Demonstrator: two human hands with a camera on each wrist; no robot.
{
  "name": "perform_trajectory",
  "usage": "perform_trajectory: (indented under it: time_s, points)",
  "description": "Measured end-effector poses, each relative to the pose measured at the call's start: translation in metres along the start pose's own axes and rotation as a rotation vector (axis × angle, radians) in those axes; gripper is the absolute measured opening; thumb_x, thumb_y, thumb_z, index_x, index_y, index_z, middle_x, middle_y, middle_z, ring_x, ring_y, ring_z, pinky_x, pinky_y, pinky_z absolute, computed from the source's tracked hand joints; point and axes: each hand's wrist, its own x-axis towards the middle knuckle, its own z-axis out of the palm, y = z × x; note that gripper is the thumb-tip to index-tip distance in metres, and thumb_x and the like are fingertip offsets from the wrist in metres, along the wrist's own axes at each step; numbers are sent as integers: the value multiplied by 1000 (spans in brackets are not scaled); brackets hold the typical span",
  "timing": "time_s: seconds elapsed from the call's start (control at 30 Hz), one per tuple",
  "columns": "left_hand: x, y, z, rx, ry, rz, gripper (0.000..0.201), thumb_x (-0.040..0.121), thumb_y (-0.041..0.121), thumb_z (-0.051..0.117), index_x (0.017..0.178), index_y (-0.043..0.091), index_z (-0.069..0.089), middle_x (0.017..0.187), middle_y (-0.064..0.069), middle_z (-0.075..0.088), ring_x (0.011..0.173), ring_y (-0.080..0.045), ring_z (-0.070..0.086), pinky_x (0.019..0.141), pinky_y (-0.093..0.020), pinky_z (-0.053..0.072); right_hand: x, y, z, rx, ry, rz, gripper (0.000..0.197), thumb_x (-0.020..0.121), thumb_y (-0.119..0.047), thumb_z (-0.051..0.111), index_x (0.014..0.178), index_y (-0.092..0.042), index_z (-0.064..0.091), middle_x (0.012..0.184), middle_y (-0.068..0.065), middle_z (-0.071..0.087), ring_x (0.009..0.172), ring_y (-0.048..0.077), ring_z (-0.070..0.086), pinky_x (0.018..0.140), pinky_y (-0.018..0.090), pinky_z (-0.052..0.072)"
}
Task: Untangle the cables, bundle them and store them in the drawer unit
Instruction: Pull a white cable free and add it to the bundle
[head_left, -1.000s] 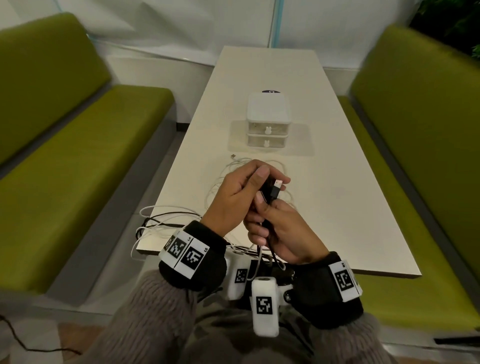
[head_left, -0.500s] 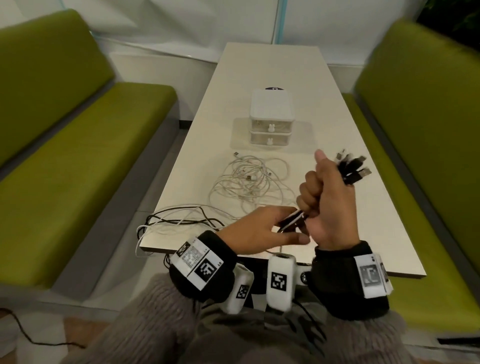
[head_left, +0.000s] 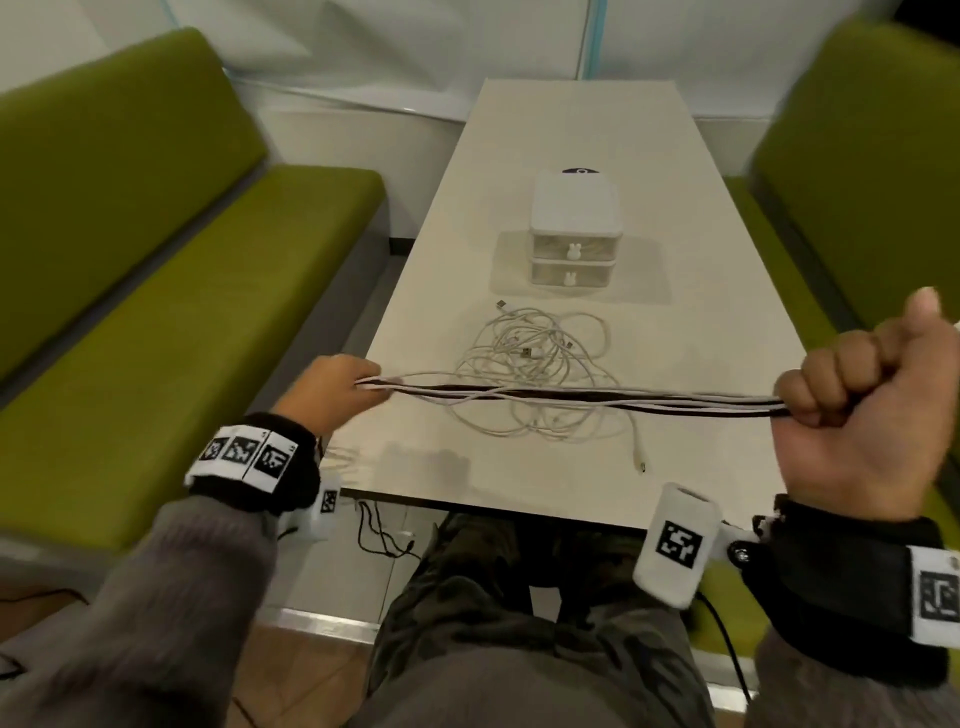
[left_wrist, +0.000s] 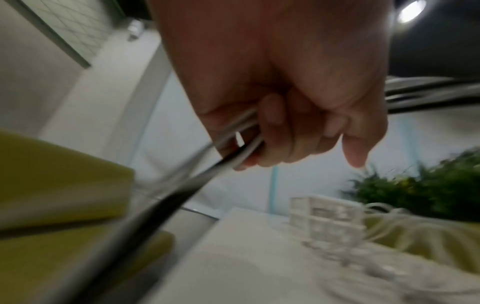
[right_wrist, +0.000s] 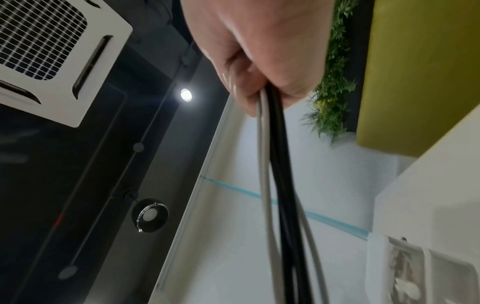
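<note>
- Head view gives me the left hand (head_left: 332, 392) at the desk's near-left edge and the right hand (head_left: 862, 410) raised past its right edge, well apart from each other.
- I see a bunch of black and white cables (head_left: 587, 397) stretched straight between them, above the desk (head_left: 727, 291).
- My left hand's fingers (left_wrist: 283, 131) curl round one end of the bunch; the right hand is a closed fist clamped on the other end, thumb up.
- Right wrist view shows me a black cable (right_wrist: 279, 144) between white ones leaving the fist.
- I find a loose tangle of white cables (head_left: 535, 358) on the desk's near half, under the stretched bunch.
- I see the drawer unit (head_left: 574, 231) mid-desk beyond the tangle, both drawers pushed in.
</note>
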Motion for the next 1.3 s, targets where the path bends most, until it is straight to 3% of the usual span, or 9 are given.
perform_trajectory:
  time_s: [0.1, 0.27, 0.4, 0.5, 0.67, 0.87, 0.97, 1.1, 1.3]
  points:
    - [4, -43, -28, 29, 94, -141, 33, 87, 22, 63, 61, 2, 56, 53, -7, 42, 56, -21, 39, 49, -30, 25, 13, -13, -20, 73, -26, -33, 46, 103, -25, 29, 61, -22, 9, 42, -6, 16, 33, 4, 15, 31, 15, 23]
    - [12, -66, -58, 34, 313, -215, 40, 88, 27, 62, 63, -3, 57, 55, -19, 45, 55, -25, 39, 50, -31, 28, 2, 2, -9, -19, 71, 13, 49, 99, -35, 41, 59, -23, 15, 45, -4, 13, 40, 9, 8, 36, 20, 16]
    - [22, -87, -33, 72, -12, -249, 18, 80, 14, 70, 73, 16, 54, 80, -16, 60, 78, -27, 55, 63, -30, 40, 1, 21, -7, -39, 96, 106, 51, 98, -36, 43, 55, -24, 18, 45, -5, 14, 42, 11, 7, 36, 22, 13]
    - [29, -87, -16, 139, -178, -220, 32, 73, 12, 77, 95, 24, 57, 111, -9, 61, 106, -28, 54, 93, -40, 43, 0, 36, -9, -69, 136, 151, 53, 98, -38, 44, 54, -24, 19, 45, -6, 15, 43, 12, 9, 38, 23, 14]
    - [45, -23, -19, 77, -131, 17, 38, 82, 12, 67, 112, 32, 53, 122, -2, 56, 113, -20, 51, 96, -36, 41, 1, 49, -14, -113, 220, 188, 53, 96, -46, 45, 54, -24, 21, 45, -7, 16, 40, 12, 12, 40, 20, 19]
    - [56, 108, -15, -3, -16, 457, 23, 89, 17, 59, 112, 18, 60, 111, 5, 60, 104, -8, 53, 85, -14, 33, 3, 53, -16, -136, 214, 184, 54, 96, -48, 46, 54, -22, 23, 47, -5, 17, 42, 13, 11, 41, 25, 11]
    - [62, 159, 10, -90, -90, 581, 17, 90, 17, 58, 107, 17, 63, 106, 7, 60, 97, -4, 52, 79, -7, 33, 1, 55, -15, -131, 214, 193, 53, 96, -46, 47, 54, -22, 24, 47, -5, 17, 43, 12, 11, 42, 26, 9]
    - [74, 210, 57, 7, -280, 704, 15, 90, 10, 55, 99, 12, 67, 101, -1, 64, 93, -12, 56, 81, -18, 38, 1, 56, -18, -118, 223, 199, 52, 96, -43, 48, 55, -22, 25, 46, -6, 18, 41, 11, 12, 40, 23, 10]
    - [82, 225, 119, 272, -527, 631, 25, 82, -2, 56, 104, 9, 62, 107, -3, 57, 83, -11, 44, 71, -18, 30, 6, 52, -24, -124, 254, 216, 51, 96, -42, 49, 56, -22, 24, 46, -7, 17, 40, 10, 13, 37, 20, 14]
